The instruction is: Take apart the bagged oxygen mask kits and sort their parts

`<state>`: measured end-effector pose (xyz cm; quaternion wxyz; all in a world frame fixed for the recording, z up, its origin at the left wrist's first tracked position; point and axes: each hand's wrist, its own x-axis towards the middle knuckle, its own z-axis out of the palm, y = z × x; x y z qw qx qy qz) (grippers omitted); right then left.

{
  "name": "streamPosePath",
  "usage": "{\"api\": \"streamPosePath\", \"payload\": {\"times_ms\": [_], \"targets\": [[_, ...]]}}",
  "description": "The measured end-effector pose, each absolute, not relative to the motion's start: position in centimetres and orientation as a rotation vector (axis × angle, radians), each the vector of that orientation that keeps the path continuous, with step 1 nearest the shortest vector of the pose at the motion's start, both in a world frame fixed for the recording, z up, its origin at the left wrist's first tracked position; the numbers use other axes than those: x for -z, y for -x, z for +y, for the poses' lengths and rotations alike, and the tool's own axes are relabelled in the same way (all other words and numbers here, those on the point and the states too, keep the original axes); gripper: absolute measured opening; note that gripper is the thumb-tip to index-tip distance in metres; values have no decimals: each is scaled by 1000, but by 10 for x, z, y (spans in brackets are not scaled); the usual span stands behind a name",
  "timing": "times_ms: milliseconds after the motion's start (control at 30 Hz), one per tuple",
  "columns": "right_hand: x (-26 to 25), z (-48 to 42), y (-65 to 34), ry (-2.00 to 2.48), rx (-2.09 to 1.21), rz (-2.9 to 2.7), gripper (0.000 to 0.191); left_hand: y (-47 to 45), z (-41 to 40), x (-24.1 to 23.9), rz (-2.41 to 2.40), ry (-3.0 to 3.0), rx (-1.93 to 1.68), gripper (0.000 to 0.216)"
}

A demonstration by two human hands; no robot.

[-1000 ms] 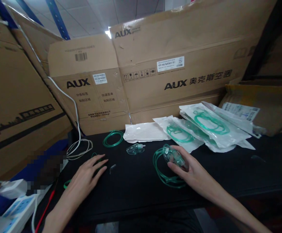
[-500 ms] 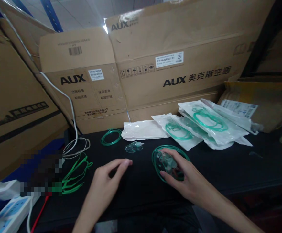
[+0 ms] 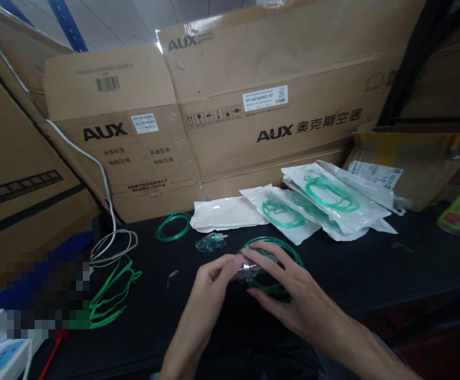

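Note:
A clear green-tinted oxygen mask (image 3: pixel 249 273) is between my hands, low over the black tabletop. My right hand (image 3: pixel 291 279) grips it from the right, thumb below and fingers above. At its left edge my left hand (image 3: pixel 216 277) has its thumb and fingertips closed on the mask, next to a small shiny strip. Green tubing (image 3: pixel 296 254) lies coiled behind and under the right hand, partly covered by it. Just beyond my left hand lies a second clear mask (image 3: pixel 210 243), and behind that a separate coil of green tubing (image 3: pixel 173 227).
White packets (image 3: pixel 328 198) with green tubing pile up at the back right, beside a flat white packet (image 3: pixel 228 214). Green elastic straps (image 3: pixel 111 301) and a power strip (image 3: pixel 4 356) are at left. Cardboard boxes (image 3: pixel 222 142) wall the back. A small clear piece (image 3: pixel 171 276) lies left.
My left hand has moved right and taken hold of the mask's left edge. My right hand keeps its grip. A small clear piece now shows where my left hand was. The view has shifted slightly.

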<state>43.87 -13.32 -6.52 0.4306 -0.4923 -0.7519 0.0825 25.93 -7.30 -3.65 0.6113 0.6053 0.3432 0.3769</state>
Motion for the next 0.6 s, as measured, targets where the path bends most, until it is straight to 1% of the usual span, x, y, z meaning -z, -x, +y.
{"api": "streamPosePath", "payload": {"times_ms": [167, 367, 600], "targets": [[56, -134, -436, 1265, -470, -1671, 42, -255, -74, 29, 774, -1523, -831, 32], [53, -130, -438, 1268, -915, -1414, 44, -252, -75, 21, 722, -1650, -779, 31], [42, -131, -445, 1165, -1144, -1270, 45, -254, -76, 26, 701, -1605, -731, 30]]}}
